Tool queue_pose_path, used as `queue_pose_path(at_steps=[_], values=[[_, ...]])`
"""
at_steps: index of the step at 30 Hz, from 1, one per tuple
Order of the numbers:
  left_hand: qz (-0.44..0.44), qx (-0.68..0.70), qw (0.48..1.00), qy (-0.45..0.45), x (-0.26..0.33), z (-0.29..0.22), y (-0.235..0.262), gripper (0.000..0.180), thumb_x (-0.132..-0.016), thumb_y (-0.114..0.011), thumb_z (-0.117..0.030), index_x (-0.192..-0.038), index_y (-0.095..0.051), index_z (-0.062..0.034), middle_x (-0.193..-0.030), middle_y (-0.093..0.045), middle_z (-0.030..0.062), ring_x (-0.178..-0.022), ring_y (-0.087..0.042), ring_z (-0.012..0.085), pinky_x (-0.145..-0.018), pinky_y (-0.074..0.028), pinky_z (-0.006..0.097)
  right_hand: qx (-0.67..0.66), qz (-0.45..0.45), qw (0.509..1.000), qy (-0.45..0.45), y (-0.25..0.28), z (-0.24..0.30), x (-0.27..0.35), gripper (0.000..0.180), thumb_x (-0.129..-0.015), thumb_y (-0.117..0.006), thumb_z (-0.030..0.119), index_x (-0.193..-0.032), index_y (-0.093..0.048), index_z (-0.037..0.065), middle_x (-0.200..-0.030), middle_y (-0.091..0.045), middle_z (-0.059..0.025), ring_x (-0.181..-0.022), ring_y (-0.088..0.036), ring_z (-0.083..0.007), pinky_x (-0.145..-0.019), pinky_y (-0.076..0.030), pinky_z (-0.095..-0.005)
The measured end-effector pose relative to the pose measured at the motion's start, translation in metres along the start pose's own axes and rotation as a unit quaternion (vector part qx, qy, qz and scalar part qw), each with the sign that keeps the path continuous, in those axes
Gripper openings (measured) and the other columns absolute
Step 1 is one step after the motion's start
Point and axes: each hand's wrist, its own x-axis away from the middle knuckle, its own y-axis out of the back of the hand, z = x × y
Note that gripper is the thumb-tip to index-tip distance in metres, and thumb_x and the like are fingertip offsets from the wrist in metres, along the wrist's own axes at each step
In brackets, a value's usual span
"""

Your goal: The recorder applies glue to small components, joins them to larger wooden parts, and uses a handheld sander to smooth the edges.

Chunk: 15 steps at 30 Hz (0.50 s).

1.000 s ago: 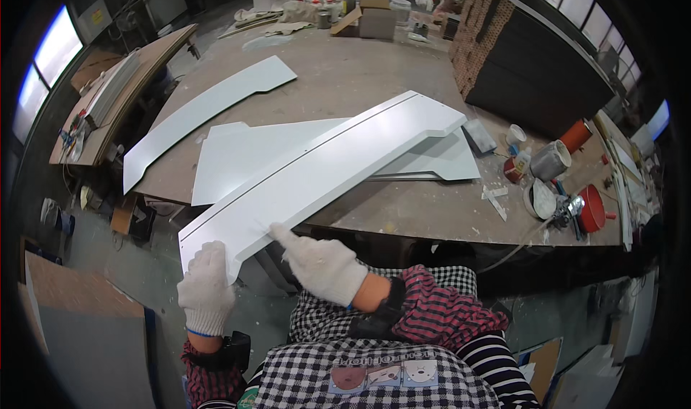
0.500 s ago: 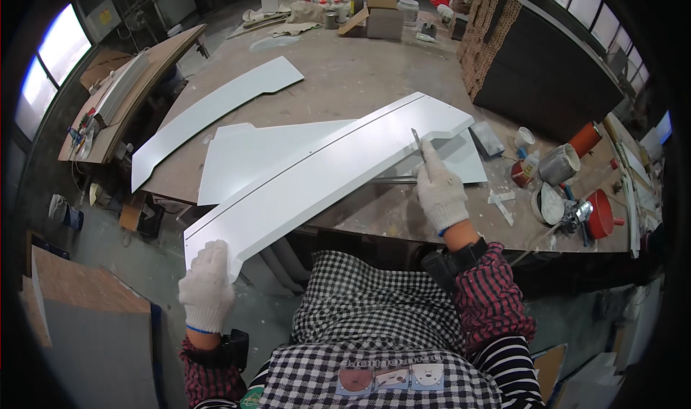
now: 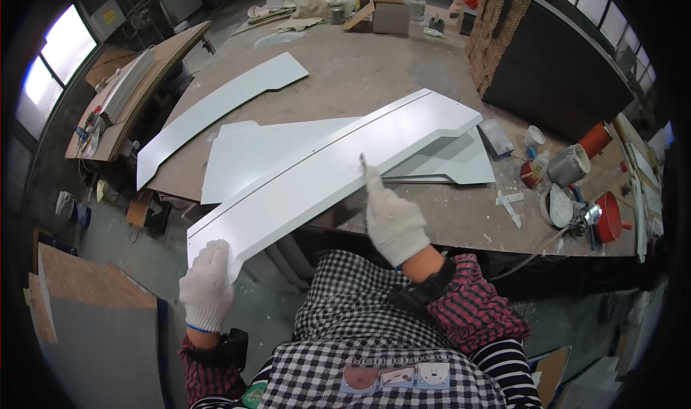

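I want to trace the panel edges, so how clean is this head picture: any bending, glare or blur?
Head view: fisheye bends the long white panel and table edge toward a black rim; the window at left is blown out; both gloved hands, left hand and right hand, look sharp.

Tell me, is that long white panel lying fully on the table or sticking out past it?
Sticking out. The long white panel overhangs the table edge, its near end gripped by the left hand.

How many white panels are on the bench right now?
3. One long panel lies on top, its near end held by the left hand, the right hand on it; one flat panel beneath; one panel farther left. More may be hidden underneath.
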Motion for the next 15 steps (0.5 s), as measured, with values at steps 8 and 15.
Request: queue_pose_path(at_steps=[8, 15], values=[[0.023, 0.028, 0.999, 0.021, -0.002, -0.002, 0.005, 0.04, -0.081, -0.057, -0.011, -0.121, -0.056, -0.01, -0.121, -0.064, 0.011, -0.096, -0.066, 0.0362, -0.076, -0.055, 0.045, -0.092, 0.069, 0.969, 0.217, -0.031, 0.087, 0.044, 0.069, -0.09, -0.047, 0.006, -0.156, -0.029, 0.018, -0.068, -0.061, -0.0112, -0.049, -0.062, -0.0272, -0.044, -0.051, -0.0421], [0.014, 0.039, 0.999, 0.02, 0.0, -0.001, 0.0, 0.044, -0.073, -0.064, -0.006, -0.116, -0.055, -0.0066, -0.109, -0.063, 0.0103, -0.096, -0.064, 0.0314, -0.076, -0.055, 0.041, -0.066, 0.035, 0.997, 0.033, -0.004, 0.053, 0.009, 0.051, -0.096, -0.051, 0.015, -0.146, -0.043, 0.011, -0.091, -0.069, -0.0206, -0.075, -0.067, -0.0414, -0.067, -0.054, -0.0492]])
